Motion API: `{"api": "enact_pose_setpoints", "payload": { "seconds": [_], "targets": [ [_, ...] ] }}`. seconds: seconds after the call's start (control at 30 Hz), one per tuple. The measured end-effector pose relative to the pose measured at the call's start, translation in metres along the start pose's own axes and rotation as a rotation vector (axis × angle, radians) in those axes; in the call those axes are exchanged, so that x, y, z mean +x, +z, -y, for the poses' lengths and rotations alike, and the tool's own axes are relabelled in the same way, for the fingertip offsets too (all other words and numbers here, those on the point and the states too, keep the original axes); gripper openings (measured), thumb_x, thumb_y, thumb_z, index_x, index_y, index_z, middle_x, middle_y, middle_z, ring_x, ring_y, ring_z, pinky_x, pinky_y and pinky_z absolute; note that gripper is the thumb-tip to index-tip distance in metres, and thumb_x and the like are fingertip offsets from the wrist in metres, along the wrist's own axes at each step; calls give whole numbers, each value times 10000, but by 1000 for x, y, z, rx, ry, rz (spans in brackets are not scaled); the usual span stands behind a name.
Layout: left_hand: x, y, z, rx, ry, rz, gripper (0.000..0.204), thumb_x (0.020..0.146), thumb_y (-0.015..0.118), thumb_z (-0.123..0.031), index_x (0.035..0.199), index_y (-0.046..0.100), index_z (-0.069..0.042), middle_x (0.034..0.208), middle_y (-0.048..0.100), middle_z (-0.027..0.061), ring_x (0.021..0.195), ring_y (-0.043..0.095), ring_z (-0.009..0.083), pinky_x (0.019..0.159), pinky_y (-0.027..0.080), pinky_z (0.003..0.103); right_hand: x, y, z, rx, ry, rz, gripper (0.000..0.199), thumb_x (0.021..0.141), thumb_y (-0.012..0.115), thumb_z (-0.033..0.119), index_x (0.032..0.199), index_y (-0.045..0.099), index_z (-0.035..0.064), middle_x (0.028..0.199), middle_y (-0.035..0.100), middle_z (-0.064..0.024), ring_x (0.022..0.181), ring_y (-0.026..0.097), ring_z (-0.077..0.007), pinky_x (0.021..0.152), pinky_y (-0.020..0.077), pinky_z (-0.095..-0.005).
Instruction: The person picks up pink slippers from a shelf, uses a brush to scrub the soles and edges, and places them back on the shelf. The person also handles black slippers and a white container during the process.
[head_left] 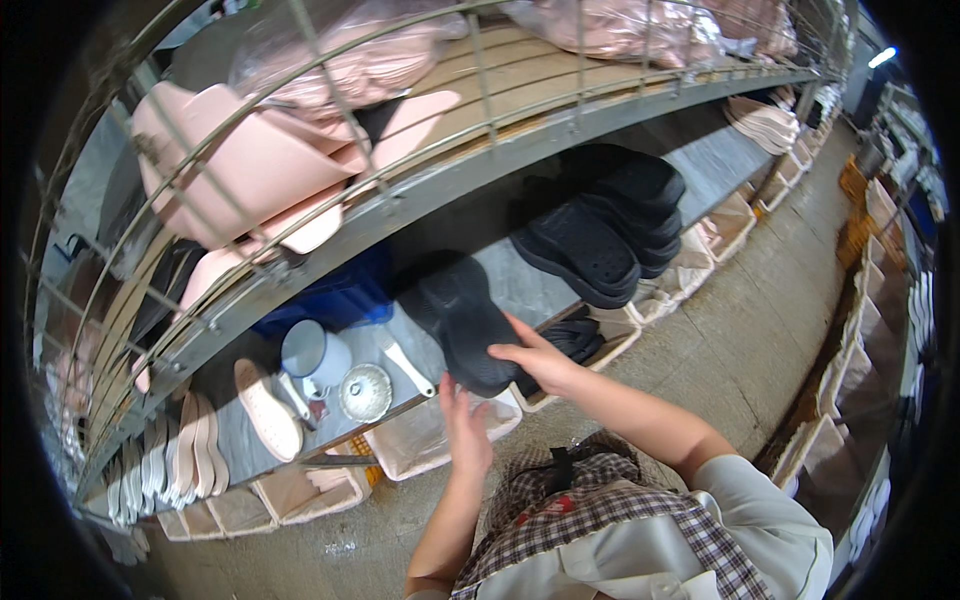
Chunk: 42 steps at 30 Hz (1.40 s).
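Dim shelf shadow, fisheye-bent edges, perhaps soft

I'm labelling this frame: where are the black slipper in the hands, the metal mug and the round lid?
black slipper [462, 318]: head view, middle of its sole.
metal mug [312, 352]: head view, its side wall.
round lid [365, 392]: head view, its centre.

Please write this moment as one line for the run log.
left hand: under black slipper | right hand: gripping its edge | slipper: above shelf edge | nearby: black slipper stack, metal lid
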<state>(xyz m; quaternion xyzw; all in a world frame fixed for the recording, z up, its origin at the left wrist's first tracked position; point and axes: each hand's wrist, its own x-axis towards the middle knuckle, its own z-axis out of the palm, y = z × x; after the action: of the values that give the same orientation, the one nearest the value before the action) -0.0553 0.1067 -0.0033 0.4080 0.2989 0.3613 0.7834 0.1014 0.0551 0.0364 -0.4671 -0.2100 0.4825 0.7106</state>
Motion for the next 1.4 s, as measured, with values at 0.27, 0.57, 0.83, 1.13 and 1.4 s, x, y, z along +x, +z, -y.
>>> {"api": "enact_pose_setpoints", "payload": {
  "seconds": [0.27,0.57,0.83,1.13,1.4],
  "targets": [
    [7,-10,-18,103,86,-57,660,914,426,-519,1416,247,-129,1427,295,49,1258,314,190,971,275,411,21,20,-16,-790,-62,-20,856,754,627,503,1425,297,87,1289,488,-249,1177,408,-434,1040,279,-399],
    [0,-18,-41,510,142,-165,574,942,495,-254,1415,244,-46,1397,312,122,1240,336,202,982,286,322,30,20,-18,-585,-112,-64,840,867,565,474,1435,171,-4,1391,359,-248,1306,337,-323,1069,265,-379],
    [-3,11,-47,739,764,356,545,782,608,-82,1262,360,-10,1388,291,221,1242,347,333,1015,298,429,-69,-70,38,-801,-795,-749,189,795,620,80,970,555,51,948,497,-74,906,488,-206,835,412,-306],
    [53,145,34,653,240,467,697,881,608,-218,1406,196,-16,1460,174,236,1348,231,324,1072,241,415,34,-273,172,215,-204,-577,543,915,463,509,1157,562,34,1102,596,-90,1019,552,-187,902,433,-315],
    [109,203,68,135,24,51,636,917,534,-377,1409,233,-110,1384,355,108,1240,392,238,1031,322,354,87,-263,175,6,-66,106,568,969,375,244,1462,143,88,1453,294,-113,1295,347,-208,1066,297,-323]
  ]
}}
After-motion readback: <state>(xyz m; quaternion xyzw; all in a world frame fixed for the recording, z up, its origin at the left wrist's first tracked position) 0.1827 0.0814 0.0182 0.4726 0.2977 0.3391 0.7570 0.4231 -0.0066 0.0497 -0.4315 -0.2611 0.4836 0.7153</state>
